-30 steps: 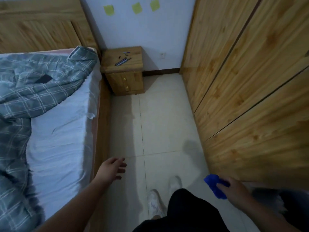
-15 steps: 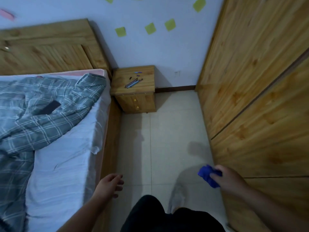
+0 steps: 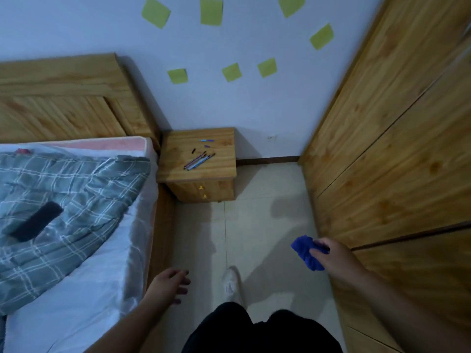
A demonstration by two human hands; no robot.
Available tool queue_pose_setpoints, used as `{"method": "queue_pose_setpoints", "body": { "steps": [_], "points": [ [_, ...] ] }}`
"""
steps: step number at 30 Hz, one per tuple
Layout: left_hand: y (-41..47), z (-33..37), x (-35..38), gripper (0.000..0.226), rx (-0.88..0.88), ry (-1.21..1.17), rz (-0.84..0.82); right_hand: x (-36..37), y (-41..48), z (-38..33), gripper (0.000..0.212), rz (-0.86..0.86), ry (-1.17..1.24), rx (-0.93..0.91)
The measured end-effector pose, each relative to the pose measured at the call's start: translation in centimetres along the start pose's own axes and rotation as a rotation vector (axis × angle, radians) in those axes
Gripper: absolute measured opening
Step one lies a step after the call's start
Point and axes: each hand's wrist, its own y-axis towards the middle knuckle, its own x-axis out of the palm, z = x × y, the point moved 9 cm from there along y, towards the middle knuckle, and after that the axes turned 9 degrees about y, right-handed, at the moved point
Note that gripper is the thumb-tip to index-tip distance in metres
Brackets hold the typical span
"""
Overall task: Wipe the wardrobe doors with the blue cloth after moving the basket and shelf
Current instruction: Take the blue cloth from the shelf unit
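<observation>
Blue cloth [image 3: 304, 252], gripped in the nearer right hand [image 3: 334, 259], hovers just beside the doors [image 3: 395, 149] at three o'clock; left hand [image 3: 168, 284] hangs relaxed, empty.

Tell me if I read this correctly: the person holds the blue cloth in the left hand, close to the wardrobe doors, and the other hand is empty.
Not quite. In the head view the blue cloth is gripped by the right hand, close to the wardrobe doors; it is the left hand that is empty, fingers relaxed.
</observation>
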Motion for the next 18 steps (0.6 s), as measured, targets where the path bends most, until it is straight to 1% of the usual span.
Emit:
{"method": "queue_pose_setpoints", "body": {
  "steps": [2, 4, 7, 10, 14, 18],
  "points": [
    [2.5, 5.6, -1.0, 0.017, 0.048, 0.046, -0.029, -0.7, 0.8, 1.1, 0.019, 0.011, -0.013, 0.069],
    [4.4, 12.0, -1.9, 0.017, 0.105, 0.123, -0.035, -1.5, 1.3, 2.4, 0.02, 0.004, 0.024, 0.137],
    [6.2, 21.5, -1.5, 0.014, 0.193, 0.207, -0.063, -3.2, 1.8, 3.8, 0.014, 0.004, 0.087, 0.242],
    [7.8, 29.7, 0.5, 0.013, 0.268, 0.282, -0.099, -5.0, 3.5, 4.8, 0.007, 0.031, 0.15, 0.317],
    [10.8, 37.2, 3.9, 0.014, 0.289, 0.369, -0.125, -7.5, 8.4, 5.2, 0.01, 0.041, 0.206, 0.371],
    [13.2, 41.8, 5.7, 0.015, 0.261, 0.425, -0.116, -11.4, 15.6, 2.6, 0.015, 0.026, 0.169, 0.32]
  ]
}}
